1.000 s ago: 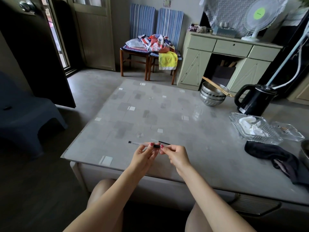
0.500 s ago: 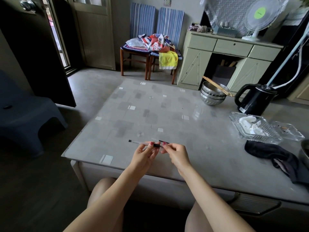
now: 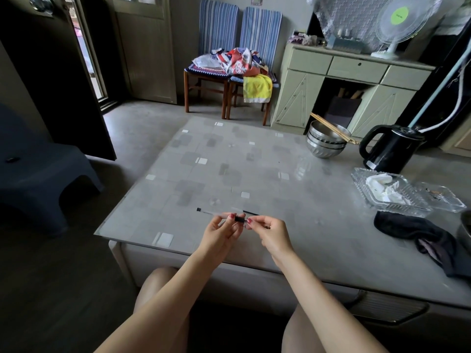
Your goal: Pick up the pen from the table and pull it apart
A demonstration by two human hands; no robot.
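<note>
My left hand (image 3: 221, 231) pinches a thin clear pen (image 3: 209, 212) whose black end sticks out to the left, above the near edge of the glass-topped table (image 3: 229, 171). A small black part of the pen (image 3: 240, 219) sits between the fingertips of both hands. My right hand (image 3: 270, 233) pinches that part from the right. Just behind the fingers a thin black stick (image 3: 251, 213) lies on the table or juts from the hands; I cannot tell which.
On the table's right side stand stacked steel bowls (image 3: 325, 145) with chopsticks, a black kettle (image 3: 390, 151), glass dishes (image 3: 390, 192) with tissue, and a dark cloth (image 3: 418, 233). Two chairs (image 3: 229, 72), a cabinet (image 3: 344, 87) and a fan (image 3: 397, 21) are beyond. A dark stool (image 3: 38, 174) is at left.
Both hands have stayed pinched together on the pen at the table's near edge; only a slight shift of the fingers and of the view shows.
</note>
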